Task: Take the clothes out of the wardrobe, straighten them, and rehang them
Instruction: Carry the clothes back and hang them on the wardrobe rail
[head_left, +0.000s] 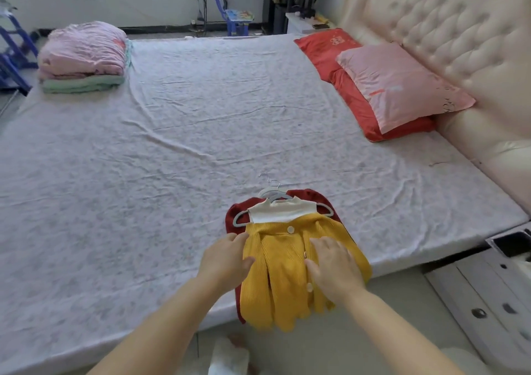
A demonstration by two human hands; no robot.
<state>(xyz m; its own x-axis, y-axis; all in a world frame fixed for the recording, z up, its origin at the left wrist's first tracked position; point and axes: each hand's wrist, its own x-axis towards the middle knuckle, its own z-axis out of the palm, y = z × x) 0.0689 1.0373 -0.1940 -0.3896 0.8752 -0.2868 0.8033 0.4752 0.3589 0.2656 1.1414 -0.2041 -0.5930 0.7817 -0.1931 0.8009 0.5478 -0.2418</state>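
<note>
A small mustard-yellow knit cardigan over a white top lies on a grey hanger at the near edge of the bed. A dark red garment lies under it, and a second hanger's hook pokes out behind. My left hand rests at the cardigan's left edge, fingers spread and touching the knit. My right hand lies flat on the cardigan's right half near the button line. The cardigan's hem hangs slightly over the bed edge.
A folded stack of pink and green bedding sits at the bed's far left corner. Red and pink pillows lean by the tufted cream headboard. A white drawer unit stands at the right, with tiled floor below.
</note>
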